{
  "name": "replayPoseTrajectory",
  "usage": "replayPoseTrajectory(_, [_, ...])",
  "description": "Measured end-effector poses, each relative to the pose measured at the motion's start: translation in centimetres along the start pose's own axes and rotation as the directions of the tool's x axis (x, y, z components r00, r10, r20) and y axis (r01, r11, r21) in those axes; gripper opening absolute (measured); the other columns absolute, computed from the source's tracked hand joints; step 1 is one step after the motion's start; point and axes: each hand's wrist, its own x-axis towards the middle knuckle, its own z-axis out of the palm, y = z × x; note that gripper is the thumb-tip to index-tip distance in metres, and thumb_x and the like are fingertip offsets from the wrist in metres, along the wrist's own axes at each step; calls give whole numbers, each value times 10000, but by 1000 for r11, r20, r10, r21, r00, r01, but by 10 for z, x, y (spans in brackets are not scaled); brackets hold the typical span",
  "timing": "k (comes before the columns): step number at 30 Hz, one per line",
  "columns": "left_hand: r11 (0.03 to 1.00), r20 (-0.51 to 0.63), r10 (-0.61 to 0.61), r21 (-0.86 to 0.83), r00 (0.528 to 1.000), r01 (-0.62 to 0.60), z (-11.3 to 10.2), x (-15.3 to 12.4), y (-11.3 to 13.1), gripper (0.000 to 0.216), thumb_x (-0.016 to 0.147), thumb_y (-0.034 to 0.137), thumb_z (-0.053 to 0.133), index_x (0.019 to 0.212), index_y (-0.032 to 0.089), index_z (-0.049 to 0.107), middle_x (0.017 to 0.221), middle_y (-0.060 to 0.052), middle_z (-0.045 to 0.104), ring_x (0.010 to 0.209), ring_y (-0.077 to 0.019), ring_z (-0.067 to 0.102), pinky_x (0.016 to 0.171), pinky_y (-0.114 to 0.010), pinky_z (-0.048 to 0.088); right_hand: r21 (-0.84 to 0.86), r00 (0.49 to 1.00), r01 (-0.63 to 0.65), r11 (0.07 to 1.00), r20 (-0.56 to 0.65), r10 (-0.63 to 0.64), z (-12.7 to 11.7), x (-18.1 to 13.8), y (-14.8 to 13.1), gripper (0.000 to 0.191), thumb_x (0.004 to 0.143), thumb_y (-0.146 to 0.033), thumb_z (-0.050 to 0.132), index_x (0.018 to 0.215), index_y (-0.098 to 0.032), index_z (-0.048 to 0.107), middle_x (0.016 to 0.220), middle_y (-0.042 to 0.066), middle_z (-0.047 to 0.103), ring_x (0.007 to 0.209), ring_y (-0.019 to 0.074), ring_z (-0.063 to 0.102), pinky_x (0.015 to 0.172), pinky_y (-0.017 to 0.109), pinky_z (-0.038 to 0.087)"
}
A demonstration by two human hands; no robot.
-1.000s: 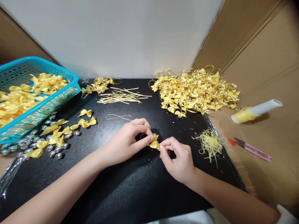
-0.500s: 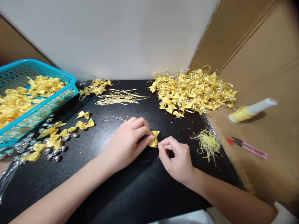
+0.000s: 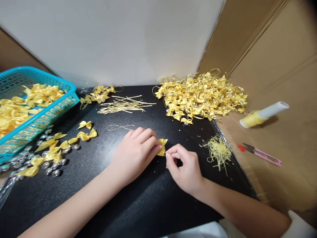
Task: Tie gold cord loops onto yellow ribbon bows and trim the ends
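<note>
Via head cam I've got the yellow bow [image 3: 162, 147] btwn the two hands, mid black tabletop [image 3: 143, 208]. L hand [image 3: 136, 157] is nearer, in contact: thumb & fingertips pinch the bow's L side. R hand [image 3: 185, 168] sits at its R near corner, thumb & index tips pressed together; bow lies L & slightly far of them. Visible part runs far-to-near, but L fingers cover the rest, so true long axis unclear. Can't tell if R tips touch the bow or grip anything thin. L forearm's cut off by near frame edge.
</note>
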Motion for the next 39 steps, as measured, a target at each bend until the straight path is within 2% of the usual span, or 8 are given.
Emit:
replayPoseTrajectory(15, [983, -248, 123, 166, 961, -83, 7, -5, 14, 149, 899, 168, 579, 752, 177, 596, 767, -25, 657, 724, -184, 502, 648, -315, 356, 26, 999, -43, 999, -25, 44, 3, 0, 0, 126, 874, -132, 508, 762, -189, 521, 567, -26, 612, 484, 99, 609, 509, 190, 439])
replayPoseTrajectory(17, [996, -260, 66, 72, 963, -49, 7, -6, 14, 74, 879, 178, 604, 806, 184, 591, 822, -25, 656, 770, -182, 524, 686, -315, 376, 42, 999, -40, 998, -26, 41, 2, 1, -1, 115, 880, -133, 508, 782, -188, 531, 580, -22, 626, 500, 102, 622, 520, 192, 452])
replayPoseTrajectory(19, [990, -307, -112, -121, 945, 78, 7, -8, 15, 89, 843, 216, 638, 890, 187, 569, 919, -45, 624, 859, -193, 539, 741, -323, 404, 63, 999, -37, 997, -30, 39, 0, 1, -1, 97, 884, -131, 510, 812, -187, 541, 603, -16, 650, 528, 107, 645, 539, 193, 469])
replayPoseTrajectory(21, [870, -294, -405, -414, 866, 267, 9, -9, 18, 188, 822, 270, 638, 951, 189, 528, 947, -52, 569, 877, -194, 538, 746, -323, 433, 76, 998, -38, 996, -42, 41, -1, 2, 0, 86, 890, -133, 515, 833, -190, 545, 621, -13, 670, 550, 111, 661, 562, 197, 486])
replayPoseTrajectory(23, [584, -64, -623, -701, 779, 410, 12, -10, 23, 188, 835, 325, 602, 933, 192, 512, 874, -29, 544, 791, -170, 537, 680, -296, 448, 82, 997, -38, 996, -58, 43, -2, 3, 1, 80, 897, -143, 521, 841, -195, 543, 635, -13, 682, 559, 114, 668, 578, 203, 499])
replayPoseTrajectory(26, [117, 371, -554, -852, 745, 511, 17, -10, 31, 218, 842, 390, 599, 858, 175, 561, 744, -3, 561, 674, -136, 526, 613, -258, 435, 100, 997, -32, 994, -60, 39, -2, 4, 2, 75, 902, -148, 520, 853, -199, 546, 657, -8, 694, 582, 122, 681, 584, 211, 517])
replayPoseTrajectory(28, [-37, 451, -511, -862, 732, 505, 21, -10, 35, 235, 815, 392, 650, 841, 164, 602, 724, 0, 585, 660, -123, 526, 618, -243, 429, 107, 998, -33, 994, -57, 39, -2, 4, 2, 75, 901, -146, 522, 858, -201, 551, 671, -4, 702, 593, 126, 688, 583, 213, 527])
replayPoseTrajectory(39, [-201, 463, -574, -879, 675, 431, 29, -9, 30, 175, 729, 327, 770, 762, 169, 701, 656, 21, 637, 611, -90, 516, 619, -207, 418, -12, 998, 8, 1000, -58, -9, -3, 6, 5, 79, 882, -157, 561, 839, -192, 617, 706, 14, 684, 637, 133, 670, 608, 232, 534])
